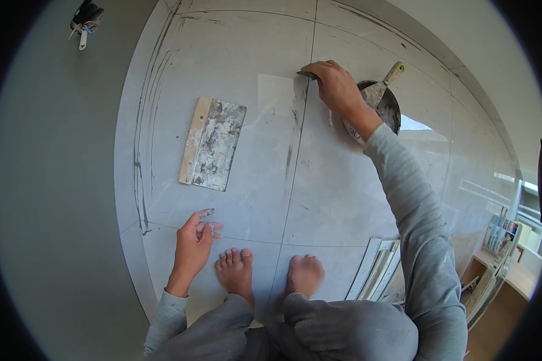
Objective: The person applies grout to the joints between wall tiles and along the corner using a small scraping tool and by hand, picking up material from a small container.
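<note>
My right hand point(340, 90) reaches far forward over the grey floor tiles point(241, 210), its fingers closed on a small dark flat scraper point(308, 75), mostly hidden by them. The scraper's edge sits at a dark joint between two tiles. Just right of that hand is a round dark bucket point(391, 114) with grey paste inside, partly covered by my wrist. A putty knife point(374, 92) with a pale green handle end lies across its rim. My left hand point(193, 243) hovers near my left foot, holding nothing, fingers apart and dark paste on a fingertip.
A wide smeared putty blade point(221, 147) with a wooden back lies on the tiles at left. Light trim strips point(376, 268) lie by my right knee. A grey wall point(54, 180) stands at left, with wires point(83, 36) hanging from a hole. Boards point(494, 280) lean at right.
</note>
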Demonstrator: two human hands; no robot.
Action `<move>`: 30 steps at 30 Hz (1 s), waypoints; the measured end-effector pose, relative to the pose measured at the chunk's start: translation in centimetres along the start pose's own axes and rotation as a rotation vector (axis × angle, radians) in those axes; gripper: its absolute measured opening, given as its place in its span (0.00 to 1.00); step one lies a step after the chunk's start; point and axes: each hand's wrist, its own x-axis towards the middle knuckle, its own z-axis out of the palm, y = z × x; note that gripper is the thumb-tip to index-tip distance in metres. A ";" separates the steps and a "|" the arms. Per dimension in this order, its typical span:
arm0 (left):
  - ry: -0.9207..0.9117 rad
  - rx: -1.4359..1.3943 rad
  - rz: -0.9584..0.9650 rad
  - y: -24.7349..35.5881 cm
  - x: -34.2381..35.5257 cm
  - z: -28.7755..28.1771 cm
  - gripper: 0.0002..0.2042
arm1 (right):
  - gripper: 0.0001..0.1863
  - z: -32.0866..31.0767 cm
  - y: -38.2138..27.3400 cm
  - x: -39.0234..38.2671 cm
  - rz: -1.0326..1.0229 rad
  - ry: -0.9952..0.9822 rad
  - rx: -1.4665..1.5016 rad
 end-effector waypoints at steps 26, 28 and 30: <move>0.061 -0.021 0.015 -0.4 -0.2 -0.7 0.16 | 0.14 0.7 -6.2 -7.4 0.021 -0.186 0.027; 0.073 -0.027 0.003 -0.2 -0.2 -1.0 0.16 | 0.14 0.2 -7.2 -8.1 0.044 -0.226 0.094; 0.056 -0.007 0.005 -0.1 -0.3 -1.0 0.17 | 0.15 -0.6 -7.3 -8.4 0.104 -0.295 0.163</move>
